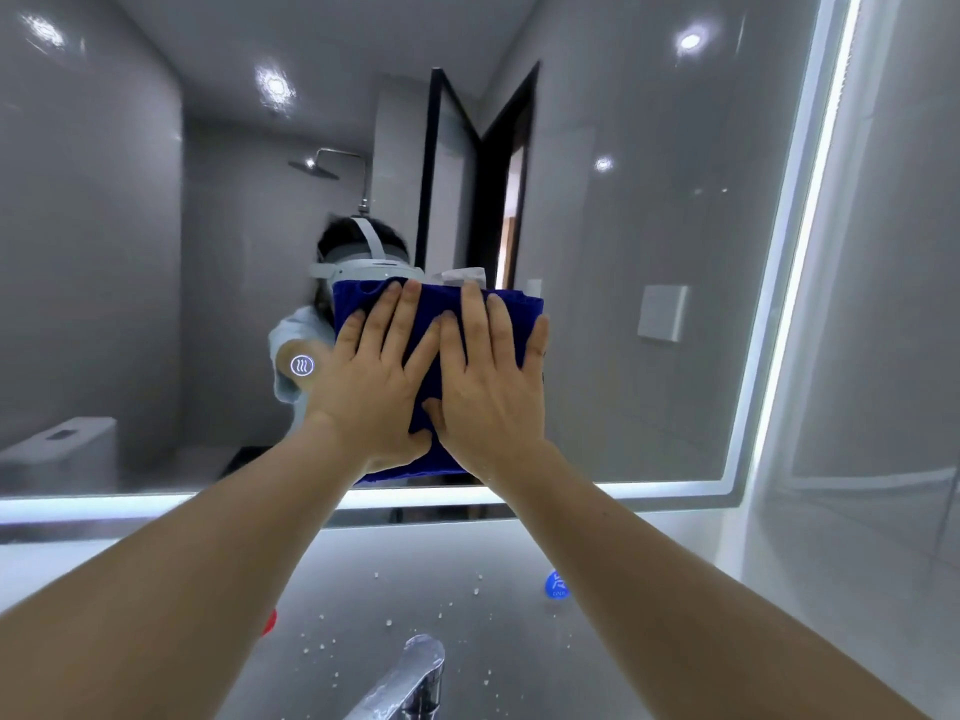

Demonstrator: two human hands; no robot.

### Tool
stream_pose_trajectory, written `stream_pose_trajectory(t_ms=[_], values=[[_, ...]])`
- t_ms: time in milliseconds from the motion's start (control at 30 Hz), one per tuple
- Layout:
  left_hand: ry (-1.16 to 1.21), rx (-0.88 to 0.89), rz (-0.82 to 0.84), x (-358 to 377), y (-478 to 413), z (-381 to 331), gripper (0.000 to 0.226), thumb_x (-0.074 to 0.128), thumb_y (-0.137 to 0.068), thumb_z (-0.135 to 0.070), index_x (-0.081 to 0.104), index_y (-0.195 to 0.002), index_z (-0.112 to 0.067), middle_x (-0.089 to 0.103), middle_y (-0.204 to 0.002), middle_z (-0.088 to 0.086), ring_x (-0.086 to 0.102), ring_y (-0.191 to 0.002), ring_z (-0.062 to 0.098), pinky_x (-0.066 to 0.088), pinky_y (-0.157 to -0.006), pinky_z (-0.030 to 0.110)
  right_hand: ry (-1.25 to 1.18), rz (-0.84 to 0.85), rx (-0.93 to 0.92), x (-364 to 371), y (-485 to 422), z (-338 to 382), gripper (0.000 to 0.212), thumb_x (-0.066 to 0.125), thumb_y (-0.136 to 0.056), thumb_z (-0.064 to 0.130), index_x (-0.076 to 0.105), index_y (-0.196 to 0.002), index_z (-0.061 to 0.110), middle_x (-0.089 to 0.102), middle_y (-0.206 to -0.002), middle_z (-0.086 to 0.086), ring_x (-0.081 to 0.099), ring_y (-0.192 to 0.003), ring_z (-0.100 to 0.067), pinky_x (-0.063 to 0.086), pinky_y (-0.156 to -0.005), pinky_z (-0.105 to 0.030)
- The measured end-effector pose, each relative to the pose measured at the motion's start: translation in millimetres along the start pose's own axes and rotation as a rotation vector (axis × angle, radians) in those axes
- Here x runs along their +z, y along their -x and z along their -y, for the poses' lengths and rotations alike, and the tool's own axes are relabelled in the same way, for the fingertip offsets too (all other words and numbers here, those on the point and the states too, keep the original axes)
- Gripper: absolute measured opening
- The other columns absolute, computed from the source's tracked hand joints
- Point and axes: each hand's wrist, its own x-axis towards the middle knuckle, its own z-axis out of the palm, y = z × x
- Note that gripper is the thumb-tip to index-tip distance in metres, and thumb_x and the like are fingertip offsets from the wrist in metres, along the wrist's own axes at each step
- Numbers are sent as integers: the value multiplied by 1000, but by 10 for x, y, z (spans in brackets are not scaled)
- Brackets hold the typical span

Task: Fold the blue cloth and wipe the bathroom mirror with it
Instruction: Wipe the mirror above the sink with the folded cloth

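The folded blue cloth lies flat against the bathroom mirror, low and near its middle. My left hand presses on the cloth's left half with straight, spread fingers. Beside it, my right hand presses the right half the same way, thumbs nearly touching. Most of the cloth is hidden under both hands; its top edge and a bottom strip show.
A lit strip frames the mirror's right and bottom edges. A round touch icon glows on the glass left of my hands. Below, a chrome faucet rises over a wet grey counter, with a blue tag at right.
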Motion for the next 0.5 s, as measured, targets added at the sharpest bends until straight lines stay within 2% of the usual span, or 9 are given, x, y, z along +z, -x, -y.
stream_pose_trajectory(t_ms=[100,167,267,367,500], values=[[-41,21,-9,58,10,38,98,56,-66,-53,20,-147,-12,13,-153,20,12,-142,35,11,-113,48,-30,40,-46,110,50,-47,84,70,-63,48,48,-135,10,43,-144,-13,41,-133,-31,23,-105,-54],[-32,34,-28,118,7,65,97,51,-62,-57,28,-144,-11,22,-150,23,17,-139,37,15,-112,49,-55,41,-45,206,88,-101,86,58,-67,53,38,-140,11,41,-145,-12,37,-135,-30,21,-105,-53],[-15,82,-93,188,1,104,94,41,-62,-60,30,-141,-11,24,-149,24,15,-137,37,10,-110,48,-89,9,-50,377,123,-165,83,40,-75,58,22,-144,15,32,-150,-11,22,-138,-25,13,-111,-54],[-19,112,-148,240,-7,123,94,39,-63,-61,31,-141,-10,24,-149,24,15,-136,39,8,-110,49,-129,-69,-53,506,128,-181,81,38,-78,60,21,-144,16,27,-151,-9,18,-139,-25,6,-111,-54],[-30,137,-175,273,-32,131,94,39,-63,-61,29,-141,-9,23,-148,25,15,-136,40,8,-110,50,-106,-151,-81,593,108,-199,80,36,-79,62,24,-143,15,17,-149,-6,20,-138,-26,8,-110,-55]])
